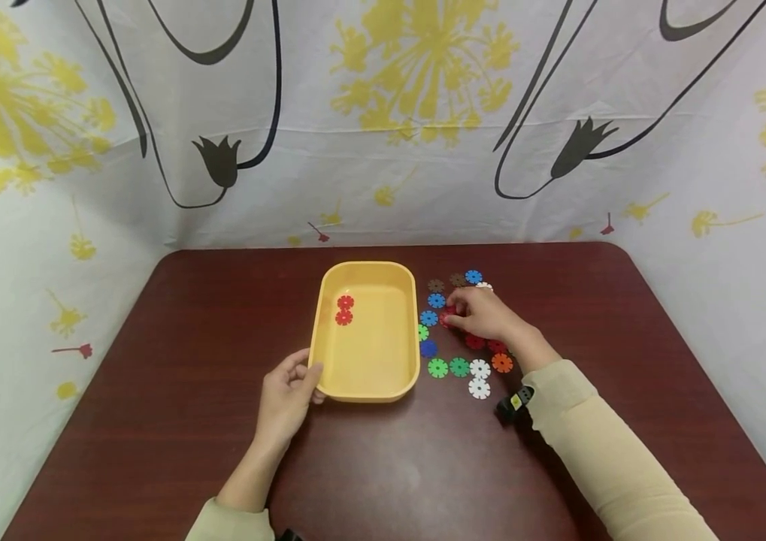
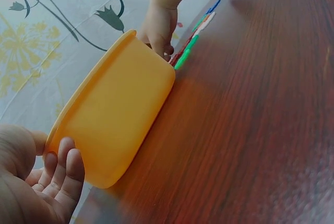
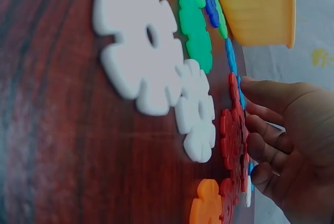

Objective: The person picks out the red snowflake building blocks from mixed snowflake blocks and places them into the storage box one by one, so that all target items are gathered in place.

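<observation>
Head view: yellow tray (image 1: 376,361) on the dark red-brown table (image 1: 186,376); rounded corners, rolled lip, shiny floor. Two red discs (image 1: 343,318) lie inside it, touching or nearly so, toward its left wall. Loose pieces all right of the tray: blue discs (image 1: 428,318) and green discs (image 1: 438,368) near its wall, white discs (image 1: 474,391) and an orange disc (image 1: 502,364) farther out, brown discs (image 1: 436,286) by its far right corner. Left hand (image 1: 286,394) grips the tray at its near left corner. Right hand (image 1: 487,314), right of the tray, has bent fingers down at more red discs (image 1: 474,341); cannot tell whether one is pinched.

Left wrist view: tray wall smooth, slightly flared, probably thin moulded plastic: light, fairly stiff, apt to slide if nudged. Lip offers the best hold; thumb at the rim, fingers curled against the outer wall. Discs beyond the tray show edge-on, thin and flat.

Right wrist view: petal-edged discs, slots between lobes, small hole at centre, matt finish. Likely light, rigid, hard to break; lying so low, awkward to lift flat-fingered. Best pinched across opposite lobes, or by a nail under the rim. Fingertips rest close against the red pieces, right of the tray; contact partly hidden.
</observation>
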`<state>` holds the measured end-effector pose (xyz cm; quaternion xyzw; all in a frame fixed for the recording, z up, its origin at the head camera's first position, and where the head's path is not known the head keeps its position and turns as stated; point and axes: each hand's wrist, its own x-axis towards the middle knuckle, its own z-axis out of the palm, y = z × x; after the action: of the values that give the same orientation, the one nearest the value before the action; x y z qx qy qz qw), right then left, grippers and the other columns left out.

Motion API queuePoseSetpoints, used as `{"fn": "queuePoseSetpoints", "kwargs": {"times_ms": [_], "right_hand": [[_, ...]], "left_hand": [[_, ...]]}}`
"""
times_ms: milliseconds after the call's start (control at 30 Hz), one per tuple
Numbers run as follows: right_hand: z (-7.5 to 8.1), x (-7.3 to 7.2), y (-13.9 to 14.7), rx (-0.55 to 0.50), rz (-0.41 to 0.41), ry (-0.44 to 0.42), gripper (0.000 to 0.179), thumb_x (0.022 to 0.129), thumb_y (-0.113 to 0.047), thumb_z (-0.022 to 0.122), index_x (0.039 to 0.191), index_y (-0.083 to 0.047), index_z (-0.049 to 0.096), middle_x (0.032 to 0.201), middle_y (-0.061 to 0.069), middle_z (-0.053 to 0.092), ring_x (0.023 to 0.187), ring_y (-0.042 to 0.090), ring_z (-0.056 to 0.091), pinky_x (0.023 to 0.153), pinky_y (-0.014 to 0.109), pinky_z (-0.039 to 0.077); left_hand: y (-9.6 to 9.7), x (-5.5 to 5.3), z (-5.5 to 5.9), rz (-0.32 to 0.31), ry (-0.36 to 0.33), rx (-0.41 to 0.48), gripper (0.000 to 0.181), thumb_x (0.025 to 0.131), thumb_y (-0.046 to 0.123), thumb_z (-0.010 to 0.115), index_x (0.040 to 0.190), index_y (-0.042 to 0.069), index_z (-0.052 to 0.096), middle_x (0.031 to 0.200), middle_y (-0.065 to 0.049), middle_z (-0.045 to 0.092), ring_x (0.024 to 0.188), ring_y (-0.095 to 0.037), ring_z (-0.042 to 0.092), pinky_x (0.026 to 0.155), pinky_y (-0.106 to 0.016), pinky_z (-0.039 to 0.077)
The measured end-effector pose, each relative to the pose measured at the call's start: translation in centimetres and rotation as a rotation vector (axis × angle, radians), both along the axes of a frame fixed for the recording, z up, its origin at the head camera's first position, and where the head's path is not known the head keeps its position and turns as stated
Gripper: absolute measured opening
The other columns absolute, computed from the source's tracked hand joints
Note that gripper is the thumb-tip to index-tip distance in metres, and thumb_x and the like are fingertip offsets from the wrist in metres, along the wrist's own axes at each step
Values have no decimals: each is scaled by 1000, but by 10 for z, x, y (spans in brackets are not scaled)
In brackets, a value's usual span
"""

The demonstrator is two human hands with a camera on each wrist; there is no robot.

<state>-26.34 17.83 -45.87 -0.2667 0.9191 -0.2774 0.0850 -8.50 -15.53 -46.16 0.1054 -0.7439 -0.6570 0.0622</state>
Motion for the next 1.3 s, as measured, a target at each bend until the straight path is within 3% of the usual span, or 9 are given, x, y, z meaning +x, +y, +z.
{"fn": "queuePoseSetpoints", "kwargs": {"times_ms": [367, 967, 1300], "right_hand": [[2, 2, -2, 36, -7, -6, 26, 95, -14, 73, 115, 1, 67, 80, 3, 61, 65, 15, 54, 70, 36, 54], [1, 9, 1, 43, 39, -114, 28, 91, -17, 78, 116, -4, 71, 86, 2, 64, 77, 18, 57, 71, 31, 56], [10, 2, 1, 36, 60, -77, 24, 93, -14, 75, 114, -3, 71, 83, 3, 64, 71, 17, 56, 67, 31, 55]], "left_hand": [[-2, 2, 0, -6, 0, -11, 38, 99, 9, 66, 134, -5, 58, 83, -24, 65, 59, -14, 65, 56, -25, 59], [-1, 10, -3, -7, -32, -15, 40, 97, 10, 68, 133, -6, 59, 80, -20, 64, 59, -15, 65, 56, -26, 59], [-1, 1, 0, -2, 2, -13, 39, 97, 6, 68, 133, -6, 59, 80, -22, 64, 57, -14, 64, 55, -26, 59]]}}
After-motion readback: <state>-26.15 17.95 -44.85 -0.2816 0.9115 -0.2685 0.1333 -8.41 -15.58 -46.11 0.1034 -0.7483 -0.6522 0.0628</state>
